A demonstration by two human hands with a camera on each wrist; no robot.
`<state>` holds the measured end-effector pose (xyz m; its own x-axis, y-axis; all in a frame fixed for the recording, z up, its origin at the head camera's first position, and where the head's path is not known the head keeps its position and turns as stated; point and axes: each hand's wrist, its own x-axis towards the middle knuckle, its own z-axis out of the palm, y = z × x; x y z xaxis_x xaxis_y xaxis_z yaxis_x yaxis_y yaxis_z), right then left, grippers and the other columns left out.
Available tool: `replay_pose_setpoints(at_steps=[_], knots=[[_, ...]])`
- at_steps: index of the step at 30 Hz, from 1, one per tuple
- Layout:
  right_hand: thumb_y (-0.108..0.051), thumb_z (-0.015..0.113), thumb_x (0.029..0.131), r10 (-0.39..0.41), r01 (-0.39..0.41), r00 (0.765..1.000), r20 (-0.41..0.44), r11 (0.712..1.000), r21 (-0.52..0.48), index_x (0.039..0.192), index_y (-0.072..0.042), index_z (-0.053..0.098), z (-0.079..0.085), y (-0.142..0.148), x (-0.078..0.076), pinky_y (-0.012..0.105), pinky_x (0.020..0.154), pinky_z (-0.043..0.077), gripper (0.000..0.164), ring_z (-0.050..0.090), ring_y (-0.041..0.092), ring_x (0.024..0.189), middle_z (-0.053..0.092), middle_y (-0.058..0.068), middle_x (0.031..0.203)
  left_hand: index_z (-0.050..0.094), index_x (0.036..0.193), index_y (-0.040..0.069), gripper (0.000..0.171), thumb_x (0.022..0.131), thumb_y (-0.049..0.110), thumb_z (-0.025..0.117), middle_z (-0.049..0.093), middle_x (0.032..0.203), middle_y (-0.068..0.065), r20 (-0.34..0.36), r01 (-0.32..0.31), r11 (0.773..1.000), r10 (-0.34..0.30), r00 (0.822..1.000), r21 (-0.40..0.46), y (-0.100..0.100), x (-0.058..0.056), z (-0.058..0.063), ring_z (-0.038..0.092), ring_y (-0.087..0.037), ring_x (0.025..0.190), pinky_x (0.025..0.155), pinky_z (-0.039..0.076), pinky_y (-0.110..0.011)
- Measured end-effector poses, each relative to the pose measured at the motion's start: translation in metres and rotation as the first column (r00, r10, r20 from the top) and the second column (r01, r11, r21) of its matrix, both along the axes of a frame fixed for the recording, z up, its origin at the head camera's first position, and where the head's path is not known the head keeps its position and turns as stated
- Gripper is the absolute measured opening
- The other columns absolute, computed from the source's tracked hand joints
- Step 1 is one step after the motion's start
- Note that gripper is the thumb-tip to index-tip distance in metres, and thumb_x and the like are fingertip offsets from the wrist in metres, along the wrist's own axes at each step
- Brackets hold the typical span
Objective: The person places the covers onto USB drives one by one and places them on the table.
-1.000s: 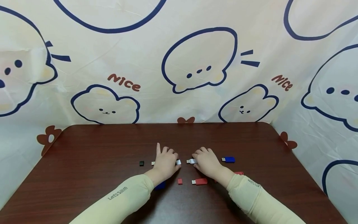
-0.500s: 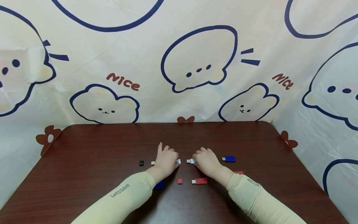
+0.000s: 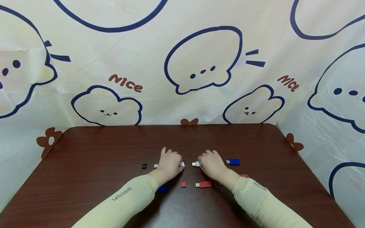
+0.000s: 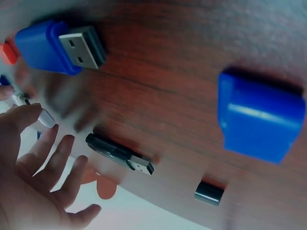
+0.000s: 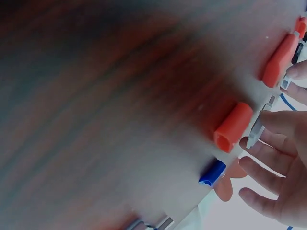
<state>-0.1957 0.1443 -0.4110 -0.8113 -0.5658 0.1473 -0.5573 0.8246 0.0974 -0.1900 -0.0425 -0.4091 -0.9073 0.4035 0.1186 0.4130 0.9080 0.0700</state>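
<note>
My left hand [image 3: 169, 164] pinches a small white USB stick cap [image 3: 182, 164] between thumb and forefinger. The cap's white end [image 4: 46, 117] shows at those fingertips in the left wrist view, the other fingers spread. Across a short gap, my right hand [image 3: 212, 164] pinches a white USB flash drive [image 3: 195, 164], its metal plug pointing left toward the cap. In the right wrist view the drive [image 5: 256, 128] lies between thumb and forefinger. Drive and cap are apart. Beneath my left hand lies a black USB flash drive [image 4: 112, 151], with its black cap [image 3: 144, 166] farther left.
Nearer me are a red cap [image 3: 183, 184], a red flash drive [image 3: 204, 184] and a blue piece [image 3: 162, 188] partly behind my left sleeve. A blue flash drive [image 3: 234, 162] lies right of my right hand. Another red piece [image 3: 244, 176] is partly covered by my right forearm.
My right hand has shifted slightly right with the white flash drive, widening the gap to the cap. My left hand stays nearly in place, still pinching the cap.
</note>
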Motion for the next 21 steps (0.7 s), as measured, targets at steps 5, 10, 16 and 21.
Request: replay_pose_setpoints(at_steps=[5, 10, 16, 21], knots=[[-0.018, 0.073, 0.075, 0.013, -0.014, 1.000, -0.013, 1.000, -0.011, 0.077, -0.011, 0.066, 0.006, 0.002, 0.001, 0.035, 0.064, 0.043, 0.010, 0.057, 0.020, 0.073, 0.065, 0.001, 0.073, 0.067, 0.070, 0.019, 0.016, 0.077, 0.033, 0.072, 0.065, 0.071, 0.004, -0.024, 0.015, 0.999, -0.014, 1.000, 0.031, -0.003, -0.001, 0.002, 0.058, -0.021, 0.079, 0.099, 0.036, -0.051], [-0.018, 0.072, 0.074, 0.009, -0.009, 1.000, 0.018, 0.999, -0.039, 0.075, -0.011, 0.065, 0.011, 0.003, 0.000, 0.034, 0.064, 0.042, 0.009, 0.055, 0.018, 0.070, 0.064, 0.000, 0.070, 0.068, 0.072, 0.018, 0.015, 0.077, 0.032, 0.072, 0.067, 0.072, 0.006, -0.029, 0.035, 0.998, -0.034, 0.999, 0.054, -0.006, -0.002, 0.004, 0.058, -0.019, 0.079, 0.098, 0.037, -0.048], [-0.018, 0.071, 0.077, -0.012, 0.016, 0.998, 0.069, 0.998, -0.053, 0.078, -0.011, 0.067, 0.014, 0.004, 0.001, 0.034, 0.067, 0.042, 0.009, 0.054, 0.016, 0.071, 0.066, -0.001, 0.074, 0.068, 0.072, 0.016, 0.014, 0.077, 0.029, 0.072, 0.067, 0.070, 0.005, -0.003, 0.055, 0.993, -0.055, 0.998, 0.101, -0.010, -0.001, 0.006, 0.059, -0.018, 0.078, 0.096, 0.039, -0.047], [-0.019, 0.072, 0.078, -0.023, 0.029, 0.995, 0.097, 0.998, -0.062, 0.082, -0.010, 0.068, 0.016, 0.003, 0.001, 0.035, 0.072, 0.042, 0.010, 0.054, 0.016, 0.073, 0.068, 0.000, 0.077, 0.069, 0.072, 0.015, 0.014, 0.077, 0.028, 0.072, 0.067, 0.070, 0.005, 0.020, 0.060, 0.991, -0.063, 0.998, 0.120, -0.011, 0.000, 0.008, 0.058, -0.017, 0.076, 0.092, 0.041, -0.044]])
